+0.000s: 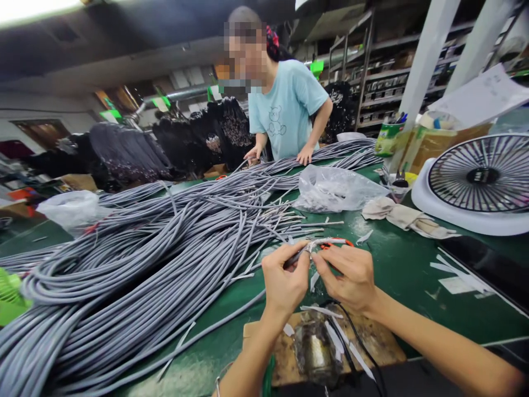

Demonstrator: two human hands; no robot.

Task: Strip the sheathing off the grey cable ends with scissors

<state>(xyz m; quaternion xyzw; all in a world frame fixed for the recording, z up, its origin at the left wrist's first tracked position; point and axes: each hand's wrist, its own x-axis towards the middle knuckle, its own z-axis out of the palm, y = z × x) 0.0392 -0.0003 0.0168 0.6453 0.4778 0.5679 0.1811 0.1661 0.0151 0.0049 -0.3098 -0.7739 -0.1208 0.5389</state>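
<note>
My left hand (287,278) is closed around a grey cable (235,311) close to its end, and the cable trails down to the left over the table. At my fingertips the jacket is off, and a whitish, frayed end (326,241) sticks out to the right. My right hand (349,273) pinches at this stripped part, its thumb and fingers meeting the left ones. Orange handles (349,242) of some tool show just behind my right fingers; whether they touch it I cannot tell. Many more grey cables (165,264) lie in a big heap to the left.
Below my hands sits a wooden board (285,364) with a metal device (314,350) and black leads. A white fan (475,187), cloth gloves (407,215) and a plastic bag (334,190) lie right. Across the green table (397,275), a co-worker (289,110) touches the cables.
</note>
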